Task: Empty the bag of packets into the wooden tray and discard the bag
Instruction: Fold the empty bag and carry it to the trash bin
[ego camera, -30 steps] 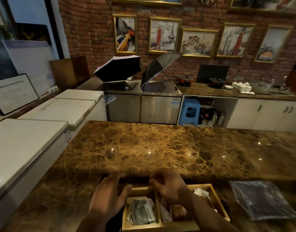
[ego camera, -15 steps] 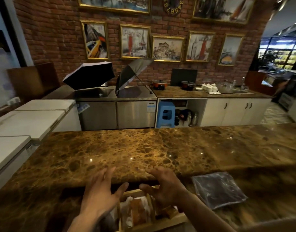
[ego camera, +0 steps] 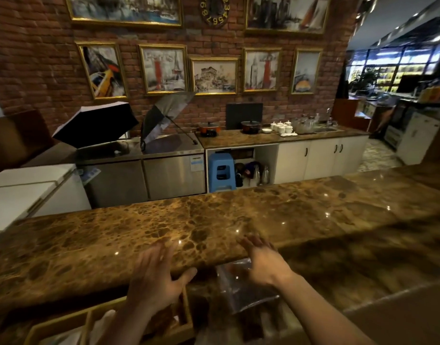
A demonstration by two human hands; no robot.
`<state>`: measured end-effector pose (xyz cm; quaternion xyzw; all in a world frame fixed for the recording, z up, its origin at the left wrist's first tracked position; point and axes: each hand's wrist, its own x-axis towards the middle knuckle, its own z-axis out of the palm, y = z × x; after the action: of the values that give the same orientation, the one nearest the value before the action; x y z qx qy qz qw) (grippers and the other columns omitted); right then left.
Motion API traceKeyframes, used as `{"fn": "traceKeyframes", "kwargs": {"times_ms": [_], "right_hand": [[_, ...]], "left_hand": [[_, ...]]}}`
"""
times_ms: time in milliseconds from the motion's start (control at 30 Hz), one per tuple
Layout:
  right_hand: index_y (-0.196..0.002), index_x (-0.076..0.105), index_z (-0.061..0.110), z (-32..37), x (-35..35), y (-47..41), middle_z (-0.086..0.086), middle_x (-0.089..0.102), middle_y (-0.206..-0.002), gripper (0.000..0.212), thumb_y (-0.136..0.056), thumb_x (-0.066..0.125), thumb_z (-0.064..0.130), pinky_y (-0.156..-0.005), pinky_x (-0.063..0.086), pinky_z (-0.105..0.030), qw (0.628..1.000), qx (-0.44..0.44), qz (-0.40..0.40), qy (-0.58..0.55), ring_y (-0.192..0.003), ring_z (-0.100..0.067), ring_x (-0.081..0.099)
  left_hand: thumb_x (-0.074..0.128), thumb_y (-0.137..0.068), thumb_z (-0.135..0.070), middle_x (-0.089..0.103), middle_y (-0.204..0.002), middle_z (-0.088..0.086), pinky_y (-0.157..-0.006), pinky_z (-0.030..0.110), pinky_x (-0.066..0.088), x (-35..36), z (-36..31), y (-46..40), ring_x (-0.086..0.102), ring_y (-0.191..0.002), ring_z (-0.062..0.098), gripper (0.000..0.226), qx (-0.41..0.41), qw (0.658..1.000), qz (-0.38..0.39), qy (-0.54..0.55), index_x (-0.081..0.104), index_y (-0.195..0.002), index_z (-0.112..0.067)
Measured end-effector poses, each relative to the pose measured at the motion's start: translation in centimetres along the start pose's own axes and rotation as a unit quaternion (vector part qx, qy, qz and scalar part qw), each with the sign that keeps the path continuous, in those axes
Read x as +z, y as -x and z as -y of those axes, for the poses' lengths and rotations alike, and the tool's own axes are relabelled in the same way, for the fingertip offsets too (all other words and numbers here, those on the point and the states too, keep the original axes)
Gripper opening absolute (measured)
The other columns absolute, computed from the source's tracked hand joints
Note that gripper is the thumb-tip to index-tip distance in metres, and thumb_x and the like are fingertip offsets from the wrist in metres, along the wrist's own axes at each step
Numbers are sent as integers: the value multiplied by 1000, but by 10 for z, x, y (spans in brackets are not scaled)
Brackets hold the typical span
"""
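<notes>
two hands spread flat, left hand (ego camera: 155, 282) above wooden tray (ego camera: 186, 317), right hand (ego camera: 266, 263) over bag (ego camera: 244, 290), grips wide

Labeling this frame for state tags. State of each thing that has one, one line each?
left hand: open, fingers spread, above the wooden tray, holding nothing
right hand: open, over the plastic bag, no grip visible
plastic bag: looks empty, lying on the counter right of the tray
wooden tray: holds packets, mostly hidden by the left arm
black umbrella: open
grey umbrella: open, tilted
white cabinet doors: shut
</notes>
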<state>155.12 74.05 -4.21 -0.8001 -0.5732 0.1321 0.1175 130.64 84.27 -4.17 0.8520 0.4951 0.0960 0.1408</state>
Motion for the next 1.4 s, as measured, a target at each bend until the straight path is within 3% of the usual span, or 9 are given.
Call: {"fn": "traceKeyframes", "kwargs": {"times_ms": [133, 200, 300, 433, 600, 767, 867, 1167, 1400], "right_hand": [[-156, 20, 37, -51, -11, 7, 0, 19, -166, 90, -81, 50, 77, -125, 16, -44, 1000, 21, -8, 9, -153, -24, 13], [-156, 18, 36, -71, -12, 12, -2, 18, -166, 92, -81, 49, 78, -125, 17, -45, 1000, 25, -8, 15, -154, -25, 12], [-157, 15, 36, -96, -9, 19, -2, 16, -166, 96, -79, 50, 80, -121, 24, -47, 999, 26, 0, 24, -153, -27, 14], [-154, 14, 46, -117, -1, 23, 2, 18, -165, 97, -76, 66, 70, -117, 33, -48, 999, 21, 37, 17, -149, -28, 24], [-157, 14, 40, -125, 16, 22, 1, 16, -168, 108, -73, 78, 57, -116, 36, -37, 995, 20, 91, 32, -146, -28, 35], [-141, 51, 34, -125, 30, 17, 3, 53, -146, 72, -76, 81, 38, -109, 45, -35, 991, 49, 119, 37, -129, -22, 55], [-138, 54, 30, -122, 32, 15, 1, 56, -143, 56, -86, 73, 29, -108, 45, -35, 989, 37, 129, 58, -127, -24, 56], [-124, 65, 17, -121, 42, 14, -6, 64, -129, 30, -97, 53, 25, -100, 49, -36, 990, 56, 112, 64, -118, -27, 61], [-116, 72, 23, -116, 26, 16, -1, 71, -121, 30, -93, 52, 24, -96, 51, -34, 996, 45, 54, 56, -112, -25, 66]], "left_hand": [[29, -71, -92, 13, -167, -4, -124, 40, 4, 21, -47, -8, 6, -154, 20, 104, 22, 1000, 12, -6, 14, -157, -37], [40, -80, -84, 10, -168, -4, -125, 40, 7, 34, -64, -11, 6, -154, 21, 95, 37, 999, 28, -15, 10, -158, -38], [45, -77, -84, 7, -168, -3, -124, 41, 12, 52, -82, -14, 5, -155, 23, 101, 56, 996, 63, -31, 8, -158, -38], [55, -70, -82, 7, -168, -5, -124, 37, 14, 73, -95, -13, 9, -154, 21, 108, 95, 990, 89, -59, 10, -158, -37], [66, -66, -77, -1, -169, -6, -126, 40, 9, 90, -93, -13, 3, -155, 21, 118, 79, 981, 160, -73, 1, -157, -41], [75, -73, -58, 16, -165, -9, -122, 39, 14, 100, -89, -9, 19, -151, 18, 107, 58, 983, 157, -70, 8, -156, -43], [74, -77, -54, 23, -160, -10, -122, 38, 18, 106, -87, -4, 25, -147, 16, 98, 53, 989, 134, -39, 15, -154, -44], [69, -77, -62, 13, -166, -12, -126, 37, 10, 114, -78, 5, 12, -153, 16, 89, 71, 988, 140, 17, 25, -152, -45], [73, -77, -53, 32, -152, -16, -119, 33, 29, 97, -87, -12, 33, -142, 10, 76, 66, 990, 118, 41, 38, -144, -43]]}}
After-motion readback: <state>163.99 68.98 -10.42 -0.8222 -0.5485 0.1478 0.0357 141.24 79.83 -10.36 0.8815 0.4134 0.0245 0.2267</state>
